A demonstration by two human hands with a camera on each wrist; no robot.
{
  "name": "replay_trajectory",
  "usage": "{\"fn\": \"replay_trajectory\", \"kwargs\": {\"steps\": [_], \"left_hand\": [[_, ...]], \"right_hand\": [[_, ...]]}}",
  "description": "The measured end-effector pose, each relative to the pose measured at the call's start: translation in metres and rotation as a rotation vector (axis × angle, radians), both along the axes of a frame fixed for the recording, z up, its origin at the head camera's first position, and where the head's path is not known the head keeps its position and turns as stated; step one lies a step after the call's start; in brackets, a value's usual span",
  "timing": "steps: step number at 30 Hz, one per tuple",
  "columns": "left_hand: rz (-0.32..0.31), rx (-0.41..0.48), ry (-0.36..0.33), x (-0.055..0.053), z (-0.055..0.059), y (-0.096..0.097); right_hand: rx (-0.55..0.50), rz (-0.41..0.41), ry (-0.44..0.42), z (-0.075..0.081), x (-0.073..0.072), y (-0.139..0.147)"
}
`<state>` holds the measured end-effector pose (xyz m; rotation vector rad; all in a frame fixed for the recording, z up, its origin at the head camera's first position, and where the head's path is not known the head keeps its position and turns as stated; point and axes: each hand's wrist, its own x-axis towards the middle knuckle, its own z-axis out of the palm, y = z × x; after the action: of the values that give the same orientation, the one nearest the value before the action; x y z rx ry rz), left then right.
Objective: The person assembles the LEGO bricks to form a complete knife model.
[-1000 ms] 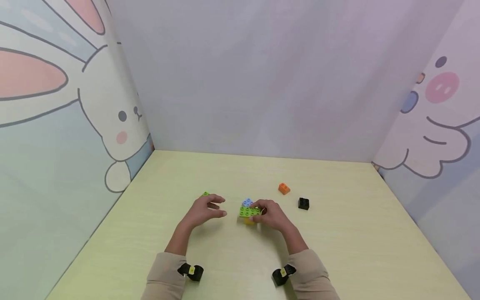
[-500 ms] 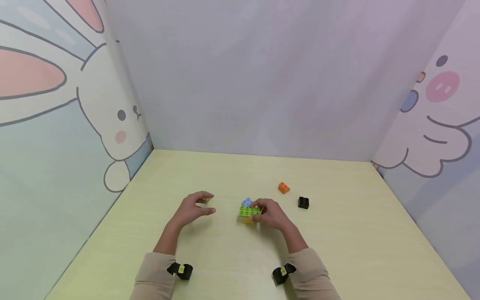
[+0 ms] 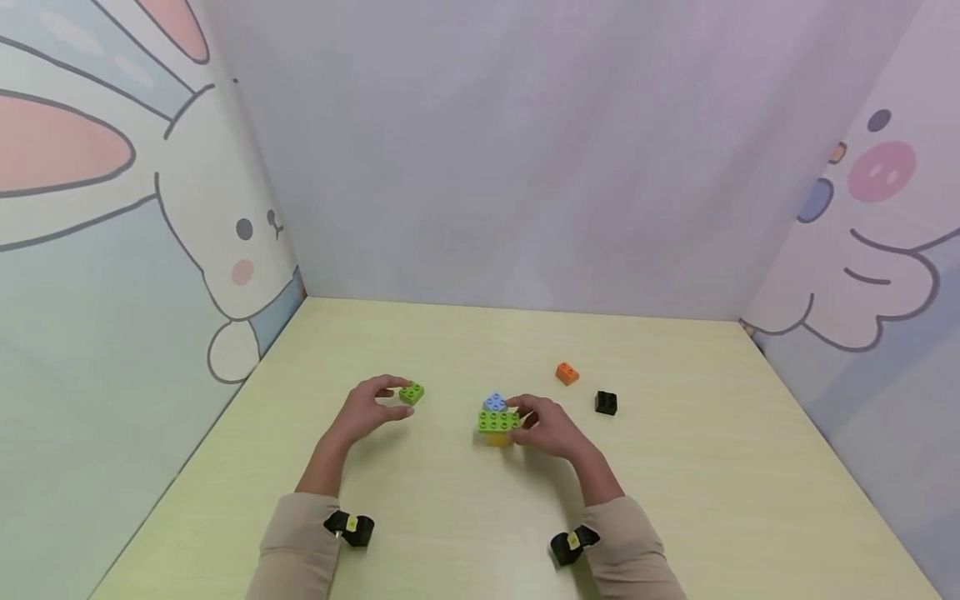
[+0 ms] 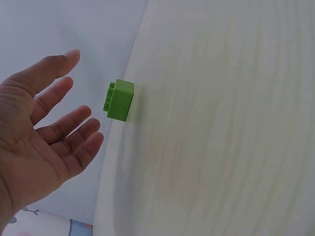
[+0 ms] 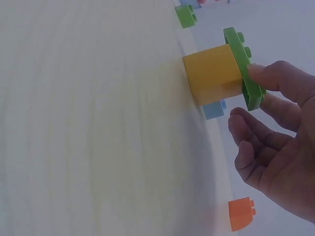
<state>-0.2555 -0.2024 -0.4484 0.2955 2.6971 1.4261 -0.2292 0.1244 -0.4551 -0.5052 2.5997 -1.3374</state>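
In the head view, my left hand is beside a small green brick, thumb and fingers spread apart. The left wrist view shows a gap between that hand and the green brick. My right hand holds the right end of a flat green plate, which sits on top of a yellow brick on the table. In the right wrist view, the thumb lies on the studded side of the green plate, with the index finger partly hidden behind it.
A light blue brick stands just behind the green plate. Farther back on the right lie an orange brick and a black brick. Cloth walls printed with animals surround the pale wooden table.
My left hand has moved left and away from me, and the small green brick it covered now shows. The right hand has shifted slightly right along the green plate, which stays in place.
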Motion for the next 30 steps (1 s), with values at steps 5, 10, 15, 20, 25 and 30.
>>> {"fn": "replay_trajectory", "kwargs": {"steps": [5,10,15,20,25,30], "left_hand": [[-0.017,-0.003,0.004,-0.008,-0.005,-0.007],[-0.077,0.037,-0.014,-0.017,-0.008,-0.016],[-0.139,0.092,-0.052,-0.025,-0.007,-0.021],[-0.17,0.075,-0.069,-0.036,-0.01,-0.023],[-0.167,0.047,-0.059,-0.044,-0.016,-0.022],[-0.185,-0.02,-0.058,-0.05,-0.023,-0.018]], "right_hand": [[-0.033,-0.005,0.011,-0.005,-0.002,0.005],[-0.044,0.018,0.037,-0.006,-0.001,0.006],[-0.048,0.017,0.038,-0.005,-0.001,0.005],[-0.049,0.012,0.036,-0.006,-0.002,0.005],[-0.045,0.022,0.043,-0.006,-0.003,0.004],[-0.028,0.016,0.057,-0.007,-0.003,0.005]]}}
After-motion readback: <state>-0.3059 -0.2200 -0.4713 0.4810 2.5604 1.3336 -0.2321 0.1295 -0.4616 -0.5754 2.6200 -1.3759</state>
